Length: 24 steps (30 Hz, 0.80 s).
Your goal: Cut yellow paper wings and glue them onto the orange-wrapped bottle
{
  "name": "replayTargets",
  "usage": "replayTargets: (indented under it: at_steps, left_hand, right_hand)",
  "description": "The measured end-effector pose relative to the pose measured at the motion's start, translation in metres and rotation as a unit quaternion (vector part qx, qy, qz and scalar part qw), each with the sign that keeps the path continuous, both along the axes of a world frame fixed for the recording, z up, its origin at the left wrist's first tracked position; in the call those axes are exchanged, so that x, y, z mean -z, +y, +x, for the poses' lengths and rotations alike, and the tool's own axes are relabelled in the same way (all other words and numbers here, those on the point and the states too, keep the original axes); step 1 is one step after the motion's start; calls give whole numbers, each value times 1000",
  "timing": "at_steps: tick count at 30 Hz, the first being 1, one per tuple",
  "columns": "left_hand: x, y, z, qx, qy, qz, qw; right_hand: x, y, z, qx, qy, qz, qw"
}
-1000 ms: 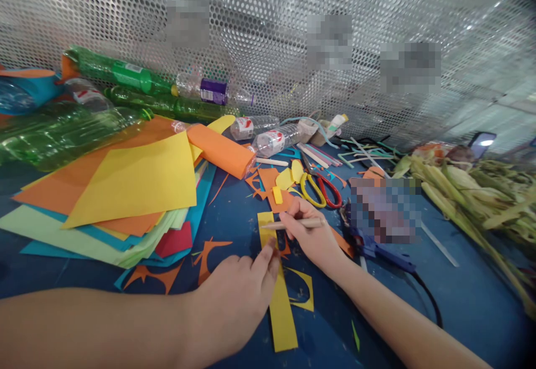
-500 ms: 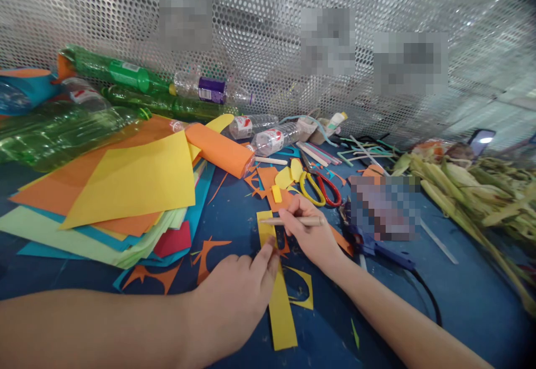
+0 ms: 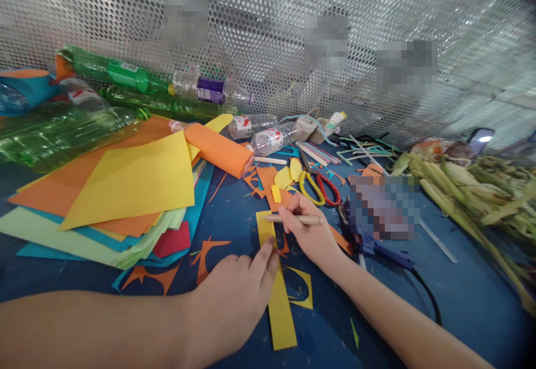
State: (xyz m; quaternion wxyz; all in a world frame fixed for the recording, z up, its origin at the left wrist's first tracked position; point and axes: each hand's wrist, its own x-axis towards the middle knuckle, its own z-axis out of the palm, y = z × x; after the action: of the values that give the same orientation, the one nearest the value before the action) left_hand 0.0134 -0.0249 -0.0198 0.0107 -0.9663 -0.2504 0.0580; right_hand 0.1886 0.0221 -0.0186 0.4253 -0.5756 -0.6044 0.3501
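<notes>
A long yellow paper strip (image 3: 281, 313) lies on the blue table, running from the middle toward the near edge. My left hand (image 3: 237, 296) rests over it from the left, fingers stretched out and fingertips pressing on the paper. In my right hand (image 3: 307, 229) a light-coloured pen (image 3: 310, 220) is pinched, its tip over the upper end of the strip. Orange paper (image 3: 278, 199) with a small yellow piece (image 3: 275, 193) on it lies just beyond. Yellow-handled scissors (image 3: 312, 190) and red-handled scissors (image 3: 329, 190) are behind my right hand.
Stacked coloured paper (image 3: 138, 179) and green bottles (image 3: 62, 134) fill the left. An orange-wrapped bottle (image 3: 220, 148) lies beyond the strip. A blue glue gun (image 3: 377, 249) with a black cable is at right, near corn husks (image 3: 452, 190). Perforated metal sheeting (image 3: 259, 34) stands behind.
The pen's tip has shifted very slightly away from me and to the right over the strip. My left hand stays in place on the paper.
</notes>
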Motion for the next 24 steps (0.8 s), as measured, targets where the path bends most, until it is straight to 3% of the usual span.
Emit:
replayTargets:
  at_steps: [10,24]
  left_hand:
    - [-1,0,2,-5,10,-10,1000]
    - [-3,1,1,6,5,-7,1000]
  right_hand:
    - [-2,0,-2,3,5,17,1000]
    - [3,-2,5,39,-62,69,995]
